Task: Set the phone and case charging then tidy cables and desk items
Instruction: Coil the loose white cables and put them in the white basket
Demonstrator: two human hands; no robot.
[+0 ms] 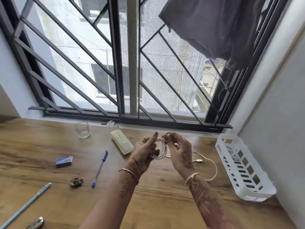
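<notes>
My left hand point(146, 152) and my right hand point(179, 152) are raised over the middle of the wooden desk point(49, 146), both gripping a coiled white cable point(160, 151). Its loose tail point(212, 164) trails over the desk to the right, with the plug end lying beside my right wrist. A pale translucent case point(121, 141) lies on the desk just left of my hands. At the right edge stands a white slotted basket point(247, 194) with another white cable point(231, 150) inside.
An empty glass point(82, 129) stands near the window sill. A blue pen point(100, 168), a small blue box point(64, 161), a metal hair clip point(76, 181), a light blue pencil point(26, 204) and another metal object point(37, 222) lie on the left part of the desk.
</notes>
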